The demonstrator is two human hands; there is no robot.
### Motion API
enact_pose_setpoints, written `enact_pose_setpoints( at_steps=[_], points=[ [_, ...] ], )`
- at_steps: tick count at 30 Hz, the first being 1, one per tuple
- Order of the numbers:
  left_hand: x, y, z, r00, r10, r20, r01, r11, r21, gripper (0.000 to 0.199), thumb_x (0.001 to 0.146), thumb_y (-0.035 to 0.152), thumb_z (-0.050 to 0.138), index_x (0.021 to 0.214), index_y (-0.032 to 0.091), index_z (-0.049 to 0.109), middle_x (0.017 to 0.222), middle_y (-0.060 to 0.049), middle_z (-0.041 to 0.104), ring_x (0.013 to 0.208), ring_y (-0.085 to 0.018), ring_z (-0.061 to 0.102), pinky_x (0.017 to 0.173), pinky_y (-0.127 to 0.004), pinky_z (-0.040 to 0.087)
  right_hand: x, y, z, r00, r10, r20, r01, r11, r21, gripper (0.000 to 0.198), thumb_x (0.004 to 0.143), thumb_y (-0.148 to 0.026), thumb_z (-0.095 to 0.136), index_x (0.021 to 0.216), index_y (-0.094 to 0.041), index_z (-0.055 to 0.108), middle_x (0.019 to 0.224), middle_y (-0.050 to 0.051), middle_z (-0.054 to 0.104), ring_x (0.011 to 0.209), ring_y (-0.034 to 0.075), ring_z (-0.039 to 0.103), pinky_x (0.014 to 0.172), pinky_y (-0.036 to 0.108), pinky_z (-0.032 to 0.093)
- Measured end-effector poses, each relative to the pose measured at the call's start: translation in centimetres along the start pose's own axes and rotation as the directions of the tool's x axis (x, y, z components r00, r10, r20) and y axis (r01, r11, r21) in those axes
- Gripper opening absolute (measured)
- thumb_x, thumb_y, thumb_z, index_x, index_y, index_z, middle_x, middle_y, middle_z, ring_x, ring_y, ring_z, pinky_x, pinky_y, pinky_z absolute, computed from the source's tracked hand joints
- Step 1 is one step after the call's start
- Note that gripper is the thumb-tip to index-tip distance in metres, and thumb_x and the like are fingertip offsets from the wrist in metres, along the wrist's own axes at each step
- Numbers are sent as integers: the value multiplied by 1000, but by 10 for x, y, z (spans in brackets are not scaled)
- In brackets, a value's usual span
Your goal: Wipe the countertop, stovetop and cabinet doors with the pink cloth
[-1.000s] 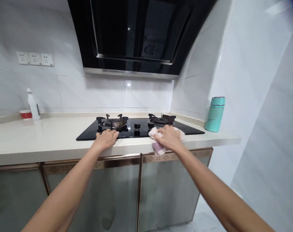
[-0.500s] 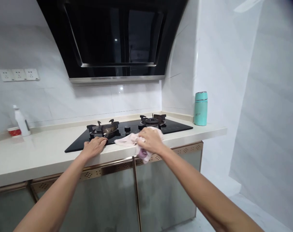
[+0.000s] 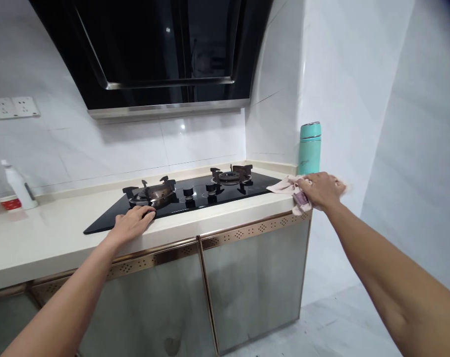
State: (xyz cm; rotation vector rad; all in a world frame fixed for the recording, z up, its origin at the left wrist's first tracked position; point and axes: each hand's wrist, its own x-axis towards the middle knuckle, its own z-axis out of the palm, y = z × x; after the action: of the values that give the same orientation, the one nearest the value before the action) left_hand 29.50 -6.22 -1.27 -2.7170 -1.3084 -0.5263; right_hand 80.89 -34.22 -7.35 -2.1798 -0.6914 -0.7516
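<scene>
A pale pink cloth point(image 3: 286, 185) with a purple patch lies under my right hand point(image 3: 323, 190), at the right end of the white countertop point(image 3: 210, 214). The fingers are curled over the cloth and press it to the counter, and part of it hangs over the front edge. Just behind that hand stands a turquoise thermos point(image 3: 309, 148), its base hidden. My left hand point(image 3: 133, 223) rests with its fingers stretched out at the front edge of the black gas stove point(image 3: 180, 201), near the left burner point(image 3: 156, 192). It holds nothing.
A black range hood point(image 3: 154, 54) hangs above the stove. To the far left stand a white bottle point(image 3: 20, 186) and a red-and-white cup point(image 3: 10, 202). Wall sockets point(image 3: 15, 107) are above them. Glass-fronted cabinets point(image 3: 254, 282) run below the counter.
My right hand has slid the cloth rightward along the counter's front, from before the stove's middle to beside the thermos. My left hand stays at the stove edge. The view has shifted slightly.
</scene>
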Motion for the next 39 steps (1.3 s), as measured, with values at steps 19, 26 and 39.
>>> enact_pose_setpoints(
  at_steps=[19,26,39],
  points=[
    [-8,9,3,997,25,-70,-26,1000,-14,52,96,53,30,123,27,66,137,-10,63,129,-35,54,107,-60,39,-218,-135,104,968,80,-238,-2,950,312,39,93,-41,43,112,-15,65,123,26,57,122,46,48,95,65,42],
    [-44,28,13,857,155,-491,-163,986,25,46,99,39,33,101,16,72,121,-13,68,121,-29,59,108,-45,42,-299,-239,94,745,-667,11,639,719,274,26,97,-35,53,115,-30,71,143,8,59,135,36,44,99,52,38],
    [-170,99,261,729,-275,-627,-75,878,-473,30,92,23,53,117,30,68,136,-13,58,134,-32,51,102,-56,46,-194,-61,80,795,-601,-80,605,794,53,29,93,-36,49,108,-27,72,132,14,58,127,34,48,105,56,40]
  ],
)
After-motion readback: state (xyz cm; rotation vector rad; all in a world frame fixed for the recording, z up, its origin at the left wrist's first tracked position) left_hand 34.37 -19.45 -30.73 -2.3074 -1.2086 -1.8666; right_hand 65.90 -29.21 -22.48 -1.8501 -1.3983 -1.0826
